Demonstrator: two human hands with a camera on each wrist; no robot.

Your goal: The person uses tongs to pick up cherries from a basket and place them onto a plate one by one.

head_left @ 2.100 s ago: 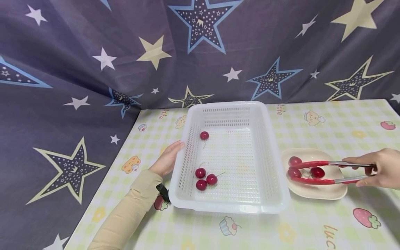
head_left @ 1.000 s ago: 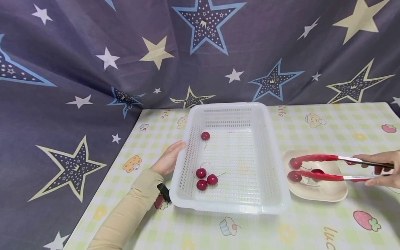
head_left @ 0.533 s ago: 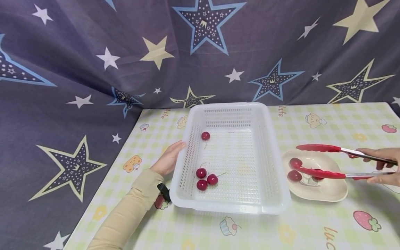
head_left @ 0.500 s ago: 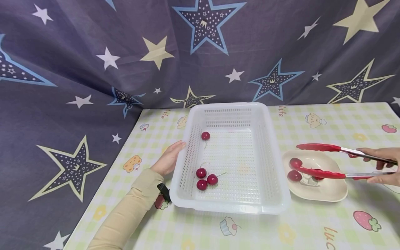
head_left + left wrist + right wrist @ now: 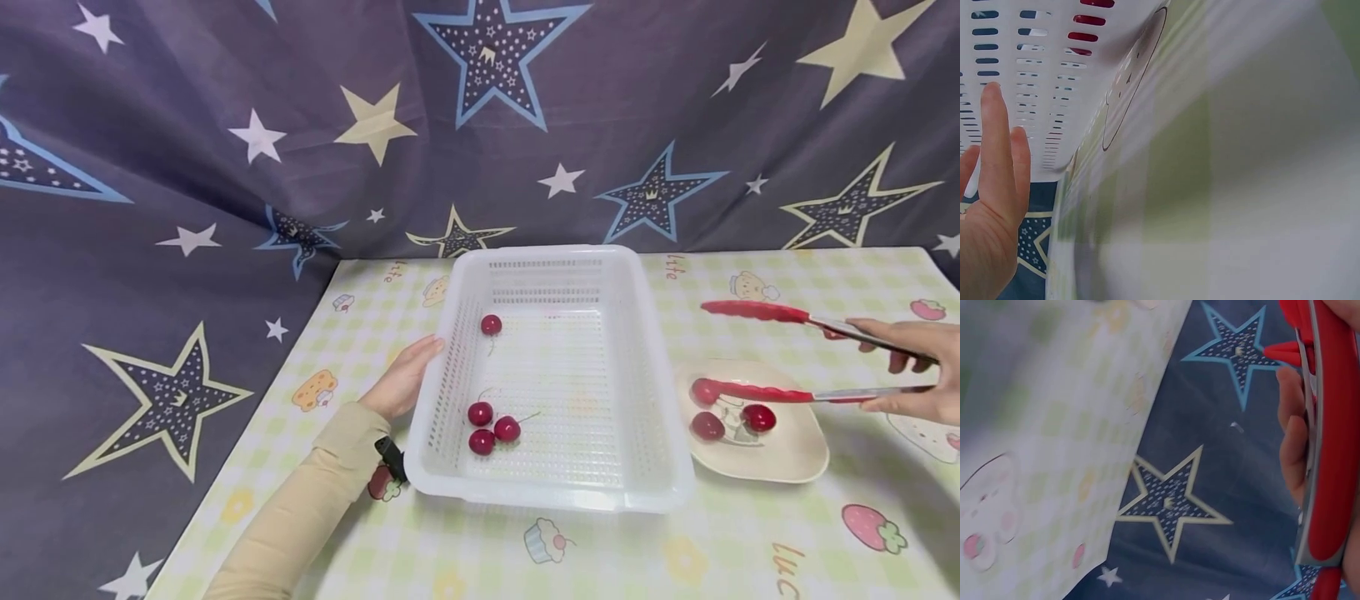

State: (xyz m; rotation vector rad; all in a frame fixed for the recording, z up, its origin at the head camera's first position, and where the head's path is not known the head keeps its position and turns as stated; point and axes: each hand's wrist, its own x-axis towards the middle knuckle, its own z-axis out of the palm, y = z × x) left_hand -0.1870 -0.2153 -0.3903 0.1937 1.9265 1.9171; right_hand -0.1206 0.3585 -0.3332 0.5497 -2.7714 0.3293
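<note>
Right hand (image 5: 911, 367) grips the tongs (image 5: 757, 350) by the metal handle end, fingers curled round both arms. The red tips stand wide apart and hold nothing: the upper tip is raised above the worktop (image 5: 750, 542) beyond the plate (image 5: 787, 462), the lower tip sits over the plate's far-left part. Judged, the spread leaves room for the tips to go round a cherry.

Two cherries (image 5: 707, 426) lie on the plate, just right of the basket (image 5: 551, 500); a third red round shape at the lower tip could be a cherry or the tip itself, cannot tell. Inside the basket, three cherries (image 5: 482, 414) cluster at the near-left and one cherry (image 5: 491, 324) sits at the far-left.

Left hand (image 5: 401, 379) lies flat against the basket's left wall, fingers straight, holding nothing; judged, it steadies the basket against sliding.

The head view alone gives the whole layout: basket, plate, fruit, both hands. The left wrist view shows up close what the head view cannot: straight fingers (image 5: 997, 156) beside the perforated wall, red showing through the slots. The right wrist view shows the fingers (image 5: 1291, 437) wrapped on the tongs' red handle, with star cloth (image 5: 1172, 506) behind; no cherries or plate there.
</note>
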